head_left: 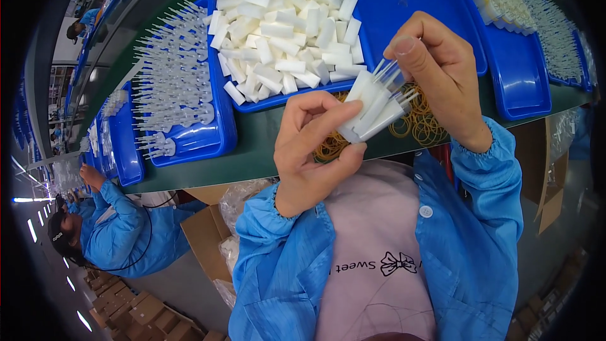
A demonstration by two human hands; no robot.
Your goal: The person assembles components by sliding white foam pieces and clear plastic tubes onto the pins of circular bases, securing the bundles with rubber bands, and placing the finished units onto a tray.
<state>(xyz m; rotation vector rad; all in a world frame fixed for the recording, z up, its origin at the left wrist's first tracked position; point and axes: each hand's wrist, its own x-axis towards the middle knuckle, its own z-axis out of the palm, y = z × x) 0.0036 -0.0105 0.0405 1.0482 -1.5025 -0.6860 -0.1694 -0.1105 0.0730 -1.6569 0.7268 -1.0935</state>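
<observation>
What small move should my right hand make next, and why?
Probably it should gently even up the thin clear tips: they stick out unevenly, your right hand is right at them, and your left hand pinches the white pieces below.

Blue jacket (pixel 278 284) worn open, gathered cuffs (pixel 475 149) at the wrists right behind left hand (pixel 315 148) and right hand (pixel 447 79), white round button (pixel 426 212) below the right one, pale pink shirt (pixel 372 215) below both with black bow print (pixel 399 264) and lettering (pixel 349 269).
</observation>
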